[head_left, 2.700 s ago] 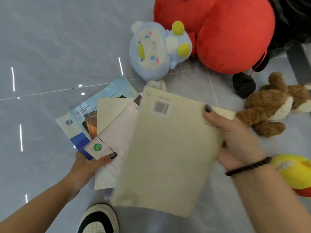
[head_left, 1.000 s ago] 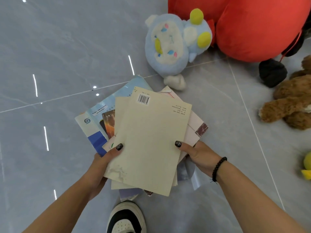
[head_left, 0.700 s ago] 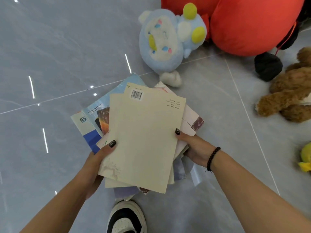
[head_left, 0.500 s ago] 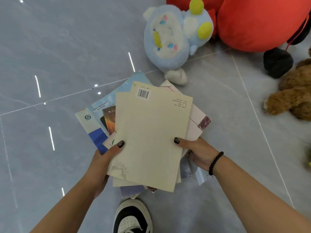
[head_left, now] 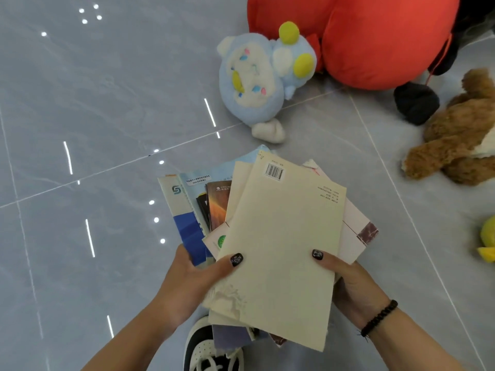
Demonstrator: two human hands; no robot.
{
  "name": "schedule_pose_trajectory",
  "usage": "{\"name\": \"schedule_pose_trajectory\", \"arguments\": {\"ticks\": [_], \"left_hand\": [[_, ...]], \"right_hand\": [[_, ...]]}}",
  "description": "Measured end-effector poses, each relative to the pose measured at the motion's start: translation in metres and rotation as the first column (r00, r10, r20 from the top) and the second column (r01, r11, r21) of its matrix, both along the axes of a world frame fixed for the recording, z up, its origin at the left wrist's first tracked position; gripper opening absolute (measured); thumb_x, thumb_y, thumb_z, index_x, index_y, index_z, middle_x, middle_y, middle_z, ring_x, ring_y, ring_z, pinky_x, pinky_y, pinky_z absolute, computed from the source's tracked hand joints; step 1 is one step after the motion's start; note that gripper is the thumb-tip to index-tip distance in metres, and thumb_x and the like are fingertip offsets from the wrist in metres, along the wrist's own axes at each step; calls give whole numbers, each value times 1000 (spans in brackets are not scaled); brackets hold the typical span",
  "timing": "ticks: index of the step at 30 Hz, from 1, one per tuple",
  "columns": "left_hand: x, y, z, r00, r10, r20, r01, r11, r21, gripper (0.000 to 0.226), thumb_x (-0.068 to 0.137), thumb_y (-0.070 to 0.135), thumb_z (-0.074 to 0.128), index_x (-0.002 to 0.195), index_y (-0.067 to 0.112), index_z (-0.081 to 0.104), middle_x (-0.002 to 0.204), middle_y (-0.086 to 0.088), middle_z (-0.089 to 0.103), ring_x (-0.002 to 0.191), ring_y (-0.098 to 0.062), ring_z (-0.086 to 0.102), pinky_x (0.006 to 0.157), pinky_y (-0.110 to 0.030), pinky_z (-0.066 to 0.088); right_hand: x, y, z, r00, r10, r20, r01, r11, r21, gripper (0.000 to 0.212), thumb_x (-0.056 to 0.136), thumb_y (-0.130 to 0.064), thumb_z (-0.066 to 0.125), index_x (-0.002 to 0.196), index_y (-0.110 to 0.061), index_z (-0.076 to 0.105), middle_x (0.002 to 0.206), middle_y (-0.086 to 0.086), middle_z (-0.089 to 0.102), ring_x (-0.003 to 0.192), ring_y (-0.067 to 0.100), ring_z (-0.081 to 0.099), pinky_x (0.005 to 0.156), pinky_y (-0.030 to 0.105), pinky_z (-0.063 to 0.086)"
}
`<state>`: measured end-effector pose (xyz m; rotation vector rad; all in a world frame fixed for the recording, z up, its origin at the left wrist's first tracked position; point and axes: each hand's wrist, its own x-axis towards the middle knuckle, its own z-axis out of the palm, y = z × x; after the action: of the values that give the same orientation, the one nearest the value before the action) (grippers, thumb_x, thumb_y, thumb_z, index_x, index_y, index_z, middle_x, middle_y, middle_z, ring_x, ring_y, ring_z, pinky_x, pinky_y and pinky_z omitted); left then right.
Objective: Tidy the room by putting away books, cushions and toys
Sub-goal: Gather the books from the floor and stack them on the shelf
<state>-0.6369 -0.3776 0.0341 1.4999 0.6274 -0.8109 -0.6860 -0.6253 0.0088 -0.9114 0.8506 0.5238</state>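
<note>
1. The left hand (head_left: 192,279) and the right hand (head_left: 353,287) are holding a fanned stack of books (head_left: 241,223) from either side, thumbs pressing on the cream top book (head_left: 281,250).
2. Beyond the stack, a blue plush toy (head_left: 254,76) is lying on the grey tiled floor (head_left: 93,103).
3. A red cushion (head_left: 375,36) is touching that toy's right.
4. A brown plush (head_left: 455,135) is lying right of the stack.

Fingers of the left hand (head_left: 192,277) and right hand (head_left: 353,287) hidden beneath a fanned stack of books (head_left: 278,236). Lower covers mostly masked by the cream top book (head_left: 284,253); its small print unreadable. Red cushion (head_left: 375,36), brown plush (head_left: 460,135), yellow toy (head_left: 488,241) and shoe (head_left: 203,352) cropped by frame edges.
</note>
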Motion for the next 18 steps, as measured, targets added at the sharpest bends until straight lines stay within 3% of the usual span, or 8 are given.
{"name": "schedule_pose_trajectory", "arguments": {"ticks": [3,7,9,11,14,16,18], "left_hand": [[-6,-20,14,999,-33,1,33,999,8,38,74,12,82,97,24,54,74,12,74,65,-8,72,47,-16,51],[-1,-39,30,989,-129,65,132,990,-41,72,45,44,89,106,25,56,90,8,76,78,-14,74,55,-20,56],[7,-50,35,969,-209,129,217,975,-48,71,49,53,89,106,26,56,90,10,75,80,-13,74,58,-21,56],[21,-66,47,940,-297,166,312,947,-70,74,49,52,89,109,26,54,92,10,75,82,-12,73,61,-23,57],[39,-98,65,893,-397,214,427,896,-120,45,69,29,79,109,23,58,88,11,76,79,-11,73,60,-19,56],[49,-119,80,861,-464,209,498,854,-152,47,71,33,76,114,20,62,97,4,76,88,-17,74,66,-21,57],[57,-134,93,831,-508,227,548,817,-179,52,70,39,83,116,21,64,105,0,75,95,-21,72,71,-24,58]], "right_hand": [[-21,-10,14,993,-113,-17,112,993,-40,109,25,-44,98,123,-11,62,116,10,70,103,29,69,77,39,60],[-40,-20,33,973,-228,20,229,968,-99,102,30,-45,97,121,-14,63,117,9,70,106,29,68,86,45,57],[-47,-27,44,957,-287,35,289,950,-117,92,38,-40,96,119,-13,65,117,10,70,105,30,68,89,49,55],[-50,-34,54,934,-352,64,357,926,-122,87,42,-38,94,121,-14,64,117,10,70,106,30,68,88,49,56],[-50,-55,79,902,-410,137,428,892,-144,89,48,-38,92,128,-13,61,123,9,67,111,29,65,90,46,54],[-47,-72,98,886,-428,178,457,872,-176,74,62,-33,87,129,-13,60,123,9,67,111,27,65,93,47,54],[-43,-87,117,883,-416,217,461,855,-238,74,60,-38,87,126,-15,62,120,7,69,110,28,66,97,50,50]]}}
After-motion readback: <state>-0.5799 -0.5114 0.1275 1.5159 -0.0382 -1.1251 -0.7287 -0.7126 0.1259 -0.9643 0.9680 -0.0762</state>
